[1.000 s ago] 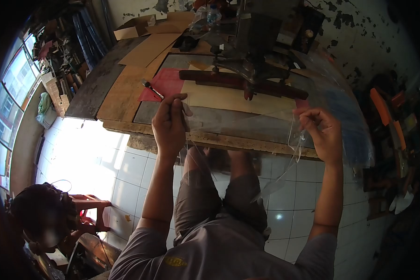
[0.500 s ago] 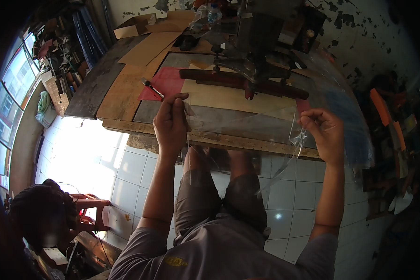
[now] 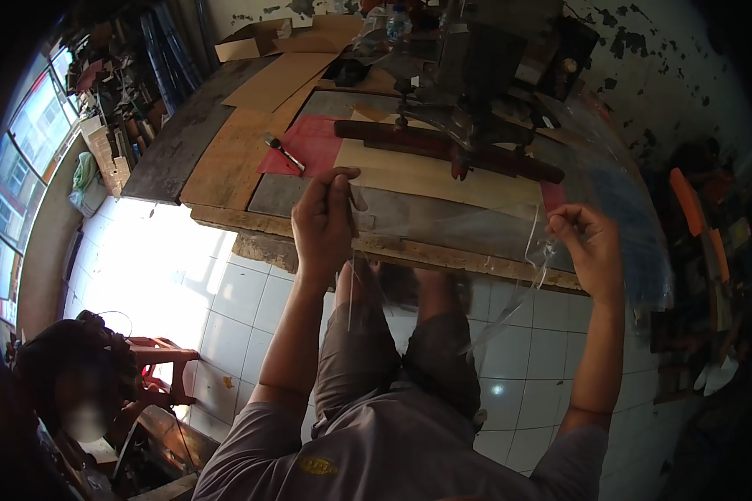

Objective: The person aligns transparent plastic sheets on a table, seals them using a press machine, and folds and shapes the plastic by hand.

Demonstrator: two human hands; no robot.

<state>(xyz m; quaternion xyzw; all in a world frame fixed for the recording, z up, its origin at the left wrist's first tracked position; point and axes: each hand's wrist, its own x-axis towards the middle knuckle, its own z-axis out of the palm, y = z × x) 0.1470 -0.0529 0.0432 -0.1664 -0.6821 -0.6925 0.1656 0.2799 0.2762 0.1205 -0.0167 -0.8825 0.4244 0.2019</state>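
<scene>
A clear plastic sheet (image 3: 468, 230) is stretched between my two hands above the front edge of the worktable. My left hand (image 3: 324, 219) pinches its left side, fingers closed. Its right side is gripped by my right hand (image 3: 583, 234) between thumb and fingertips, and a crumpled part hangs below. Behind the sheet, a dark press bar (image 3: 443, 146) on a heavy machine stands over a cream strip (image 3: 418, 174) and red pieces (image 3: 309, 144). A small dark tool with a metal end (image 3: 284, 154) lies on the left red piece, beyond my left hand.
Cardboard (image 3: 284, 79) and an open box cover the table's back left. Clear and bluish plastic sheets (image 3: 635, 225) drape over its right end. A person (image 3: 75, 384) is at lower left beside a red stool (image 3: 163, 367). A water bottle (image 3: 395, 25) stands at the back.
The view has shifted slightly, so the table and machine appear a little further right. Both hands still hold the plastic sheet at about the same spread; its loose right part hangs slightly differently.
</scene>
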